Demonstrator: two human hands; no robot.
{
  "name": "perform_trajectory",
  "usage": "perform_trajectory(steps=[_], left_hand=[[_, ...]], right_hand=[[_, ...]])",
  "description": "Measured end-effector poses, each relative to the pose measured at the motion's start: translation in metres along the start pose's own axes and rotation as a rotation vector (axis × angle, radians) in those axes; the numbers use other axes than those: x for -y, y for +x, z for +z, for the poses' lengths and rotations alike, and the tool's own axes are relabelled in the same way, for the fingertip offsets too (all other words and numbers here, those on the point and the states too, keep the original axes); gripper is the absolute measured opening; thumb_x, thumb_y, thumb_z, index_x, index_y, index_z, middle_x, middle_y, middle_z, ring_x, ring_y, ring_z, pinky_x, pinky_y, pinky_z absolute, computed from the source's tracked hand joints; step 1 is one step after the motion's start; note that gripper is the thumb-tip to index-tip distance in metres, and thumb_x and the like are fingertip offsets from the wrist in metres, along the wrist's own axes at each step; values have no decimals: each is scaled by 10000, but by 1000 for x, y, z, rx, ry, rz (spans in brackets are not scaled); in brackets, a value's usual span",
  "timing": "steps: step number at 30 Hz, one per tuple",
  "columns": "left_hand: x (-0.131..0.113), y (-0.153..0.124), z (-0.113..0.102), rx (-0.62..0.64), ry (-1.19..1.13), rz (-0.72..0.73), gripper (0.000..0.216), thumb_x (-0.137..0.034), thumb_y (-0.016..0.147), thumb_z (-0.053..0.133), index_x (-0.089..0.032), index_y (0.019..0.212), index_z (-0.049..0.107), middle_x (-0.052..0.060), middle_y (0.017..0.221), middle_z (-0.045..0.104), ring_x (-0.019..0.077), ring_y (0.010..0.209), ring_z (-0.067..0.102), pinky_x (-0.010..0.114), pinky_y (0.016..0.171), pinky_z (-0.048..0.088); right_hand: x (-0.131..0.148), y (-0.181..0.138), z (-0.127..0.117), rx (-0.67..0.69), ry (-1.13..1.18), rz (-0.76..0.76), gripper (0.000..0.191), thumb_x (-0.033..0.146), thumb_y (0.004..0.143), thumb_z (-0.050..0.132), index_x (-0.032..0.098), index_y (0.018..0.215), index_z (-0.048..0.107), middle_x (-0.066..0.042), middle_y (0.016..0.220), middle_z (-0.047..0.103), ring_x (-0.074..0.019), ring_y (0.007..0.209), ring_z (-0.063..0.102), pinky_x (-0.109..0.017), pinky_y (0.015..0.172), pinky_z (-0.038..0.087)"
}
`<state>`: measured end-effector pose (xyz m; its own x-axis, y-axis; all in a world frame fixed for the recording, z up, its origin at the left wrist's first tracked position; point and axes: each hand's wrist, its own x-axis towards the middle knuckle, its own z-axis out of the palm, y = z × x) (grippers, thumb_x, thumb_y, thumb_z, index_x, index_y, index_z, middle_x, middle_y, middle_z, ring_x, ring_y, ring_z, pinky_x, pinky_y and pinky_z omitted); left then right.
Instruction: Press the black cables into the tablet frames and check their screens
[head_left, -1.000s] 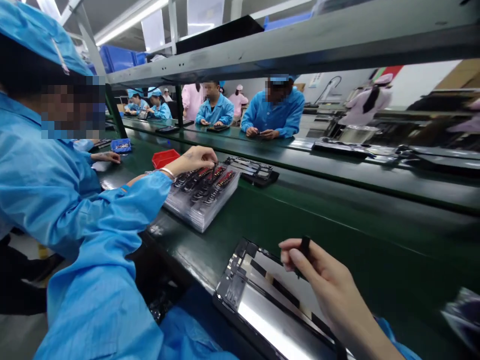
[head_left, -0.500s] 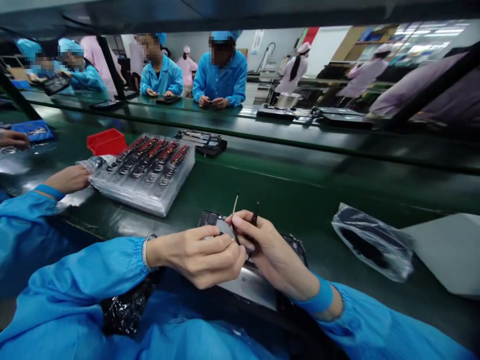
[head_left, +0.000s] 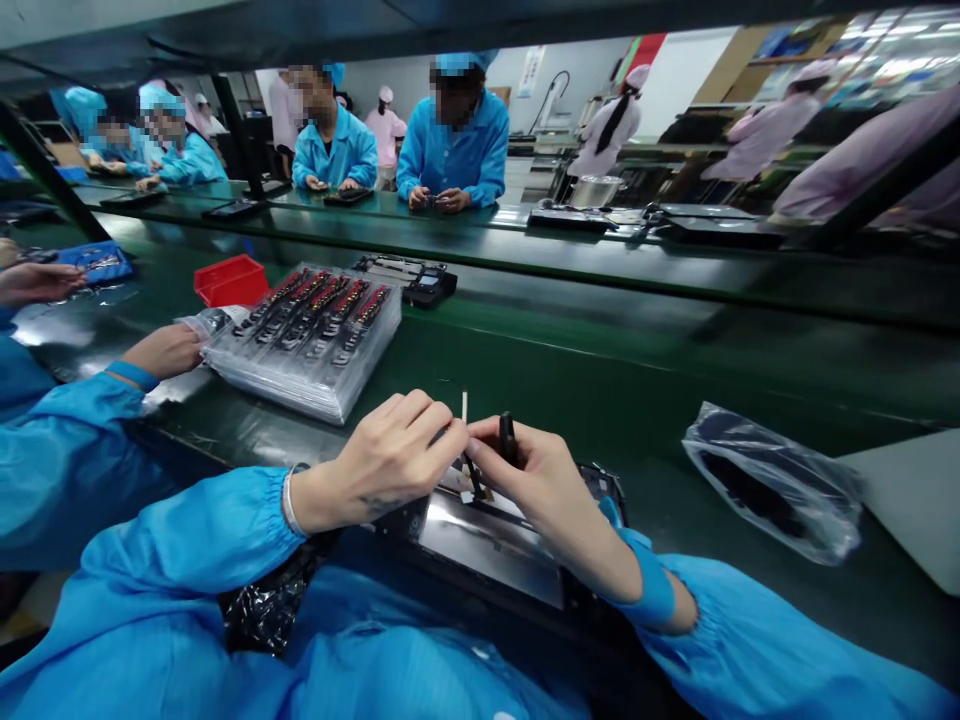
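Note:
My left hand (head_left: 401, 455) is closed, its fingertips pinched at a thin strip (head_left: 464, 406) with a pale upper end and a dark lower part, which looks like a flex cable. From the other side, the thumb and index finger of my right hand (head_left: 551, 490) grip the same strip. Tucked in my right hand is a slim black tool (head_left: 508, 440), its kind unclear with most of it hidden. Below both hands lies an opened flat electronic device (head_left: 491, 550) with a silvery metal plate, partly covered by my hands.
Left of my hands is a stack of clear plastic trays (head_left: 334, 385) holding small circuit boards. Behind it are a red bin (head_left: 231, 282) and a black device part (head_left: 427, 285). A plastic-bagged dark item (head_left: 772, 490) lies right. A co-worker's hand (head_left: 165, 350) touches the trays' left side.
My left hand has risen and turned, its fingertips now higher on the strip. The strip stands more upright. The black tool in my right hand has tilted, and the view has shifted slightly.

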<state>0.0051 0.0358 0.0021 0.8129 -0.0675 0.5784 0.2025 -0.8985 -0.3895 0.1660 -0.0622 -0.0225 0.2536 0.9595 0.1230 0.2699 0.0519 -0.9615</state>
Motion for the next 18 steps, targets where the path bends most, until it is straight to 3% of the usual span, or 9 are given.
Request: perform_trajectory(steps=[6,9,12,15,16,18], left_hand=[[-16,3,-6,-26,119,20,229,-104,977,477,-166,764,533,26,682,535,170,632,487,332,571,358],[-14,-15,-17,-14,37,-32,209,-130,975,506,-183,774,527,14,679,542,166,661,503,331,588,401],[-10,-67,-41,-3,-33,-365,135,-145,967,535,-213,851,546,6,767,602,157,757,540,329,676,474],[-16,-147,-60,47,51,-759,140,-204,1006,476,-222,905,571,28,821,593,171,787,549,373,687,457],[-21,-176,-60,115,67,-873,200,-246,1026,438,-217,883,575,29,803,570,166,771,549,373,675,437],[-35,-228,-50,201,-6,-936,337,-347,1047,387,-202,801,567,19,716,520,141,678,526,347,606,384]], right_hand=[[-1,-7,3,11,-226,-175,254,339,903,529,194,697,570,7,642,545,-132,601,454,-268,564,363],[0,-14,3,69,-298,-229,242,300,905,533,194,696,593,8,615,559,-127,568,462,-265,550,356],[-1,-18,1,126,-320,-233,222,310,891,555,190,721,634,3,602,577,-128,538,472,-264,524,346],[-3,-18,0,187,-285,-149,220,342,871,576,185,734,648,-17,640,631,-144,557,533,-263,528,387],[-3,-17,0,208,-258,-105,213,350,862,588,183,745,651,-24,656,647,-152,567,559,-264,535,411],[-4,-16,1,253,-191,-5,209,370,844,609,180,772,659,-28,650,654,-160,551,583,-268,529,446]])
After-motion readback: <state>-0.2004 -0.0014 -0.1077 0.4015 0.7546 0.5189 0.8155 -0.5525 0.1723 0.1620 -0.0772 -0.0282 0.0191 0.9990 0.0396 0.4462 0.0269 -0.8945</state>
